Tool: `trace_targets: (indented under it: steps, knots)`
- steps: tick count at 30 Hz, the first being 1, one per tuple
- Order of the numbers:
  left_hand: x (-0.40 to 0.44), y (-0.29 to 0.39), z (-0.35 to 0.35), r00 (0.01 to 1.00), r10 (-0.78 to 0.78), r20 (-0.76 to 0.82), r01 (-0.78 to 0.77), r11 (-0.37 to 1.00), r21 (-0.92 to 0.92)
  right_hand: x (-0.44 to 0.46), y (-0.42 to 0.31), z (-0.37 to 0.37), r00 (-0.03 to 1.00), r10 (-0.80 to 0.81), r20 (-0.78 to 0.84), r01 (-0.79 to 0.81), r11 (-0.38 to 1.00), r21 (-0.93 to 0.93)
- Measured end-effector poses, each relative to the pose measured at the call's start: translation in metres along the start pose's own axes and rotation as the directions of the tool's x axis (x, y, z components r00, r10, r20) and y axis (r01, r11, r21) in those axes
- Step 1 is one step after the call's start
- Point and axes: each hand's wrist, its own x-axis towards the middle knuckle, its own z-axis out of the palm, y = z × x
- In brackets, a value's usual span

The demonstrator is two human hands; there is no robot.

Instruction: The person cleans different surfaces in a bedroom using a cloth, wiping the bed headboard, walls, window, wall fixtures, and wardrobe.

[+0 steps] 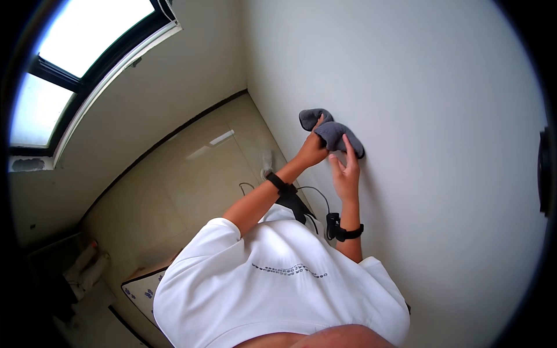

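Now, past your wrist straps [350, 234], your right hand [347, 175] touches the cloth [334, 133], pinching or not, I cannot tell; your left hand [314, 151] has it in its grip, beside the wall [452, 145]. You seem to be handling its folds; the next move likely calls for steadiness.

the cloth [333, 132] is at the wall [452, 151] (the window [69, 64] lies to its left).
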Motion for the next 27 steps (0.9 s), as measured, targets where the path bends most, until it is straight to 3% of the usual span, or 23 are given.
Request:
trace_targets:
  steps: [2, 3, 4, 6, 8, 10, 11, 12, 14, 15, 19, 20, 21, 22, 23, 24, 26, 27]
  knots:
    - [0.003, 0.003, -0.014, 0.996, 0.069, 0.052, -0.075, 0.990, 0.120, 0.002, 0.007, 0.010, 0.993, 0.080, 0.087, -0.074, 0.995, -0.068]
    - [0.005, 0.007, -0.018, 0.987, -0.156, -0.033, 0.145, 0.965, -0.219, 0.009, 0.004, 0.018, 0.986, -0.001, 0.166, 0.027, 0.987, -0.157]
    - [0.021, 0.033, -0.036, 0.987, -0.157, -0.043, 0.145, 0.968, -0.203, 0.019, -0.010, 0.026, 0.985, -0.011, 0.175, 0.036, 0.989, -0.143]
    - [0.053, 0.074, -0.064, 0.981, 0.190, -0.034, -0.179, 0.962, 0.208, 0.032, -0.050, 0.034, 0.964, -0.203, 0.172, 0.233, 0.956, -0.178]
    - [0.086, 0.097, -0.096, 0.935, 0.343, -0.094, -0.259, 0.839, 0.479, 0.052, -0.088, 0.033, 0.947, -0.298, 0.123, 0.312, 0.943, -0.119]
    - [0.119, 0.137, -0.131, 0.897, 0.422, -0.130, -0.295, 0.792, 0.535, 0.074, -0.116, 0.032, 0.956, -0.281, 0.079, 0.282, 0.959, 0.001]
    - [0.134, 0.146, -0.145, 0.912, 0.333, -0.239, -0.219, 0.889, 0.402, 0.090, -0.120, 0.037, 0.951, -0.294, 0.100, 0.292, 0.956, 0.032]
    - [0.145, 0.139, -0.153, 0.910, 0.327, -0.256, -0.203, 0.888, 0.413, 0.102, -0.118, 0.041, 0.947, -0.298, 0.122, 0.295, 0.955, 0.041]
    - [0.153, 0.125, -0.158, 0.859, 0.472, -0.198, -0.337, 0.813, 0.476, 0.108, -0.106, 0.051, 0.936, -0.312, 0.161, 0.331, 0.937, -0.111]
    - [0.161, 0.107, -0.168, 0.803, 0.573, -0.164, -0.418, 0.738, 0.530, 0.125, -0.102, 0.064, 0.939, -0.289, 0.187, 0.308, 0.948, -0.080]
    - [0.150, 0.014, -0.167, 0.914, 0.239, -0.328, -0.142, 0.945, 0.294, 0.171, -0.070, 0.089, 0.933, -0.178, 0.313, 0.220, 0.970, -0.105]
    - [0.140, -0.008, -0.164, 0.930, 0.125, -0.346, -0.042, 0.970, 0.238, 0.178, -0.056, 0.097, 0.929, -0.177, 0.326, 0.218, 0.972, -0.093]
    - [0.130, -0.023, -0.163, 0.924, 0.105, -0.368, -0.014, 0.970, 0.243, 0.184, -0.043, 0.103, 0.924, -0.095, 0.371, 0.138, 0.986, -0.092]
    - [0.121, -0.029, -0.164, 0.932, -0.225, -0.283, 0.254, 0.965, 0.068, 0.188, -0.031, 0.107, 0.910, -0.012, 0.414, 0.058, 0.993, -0.099]
    - [0.118, -0.033, -0.169, 0.850, -0.509, -0.139, 0.504, 0.861, -0.073, 0.192, -0.024, 0.110, 0.916, -0.009, 0.401, 0.071, 0.988, -0.140]
    - [0.114, -0.037, -0.174, 0.842, -0.514, -0.161, 0.512, 0.857, -0.062, 0.198, -0.017, 0.113, 0.908, -0.021, 0.418, 0.078, 0.990, -0.121]
    - [0.108, -0.011, -0.176, 0.824, -0.552, -0.132, 0.487, 0.807, -0.335, 0.204, -0.006, 0.112, 0.914, -0.094, 0.395, 0.177, 0.968, -0.178]
    - [0.108, -0.013, -0.180, 0.832, -0.546, -0.100, 0.493, 0.809, -0.321, 0.210, 0.006, 0.113, 0.918, -0.138, 0.371, 0.218, 0.959, -0.183]
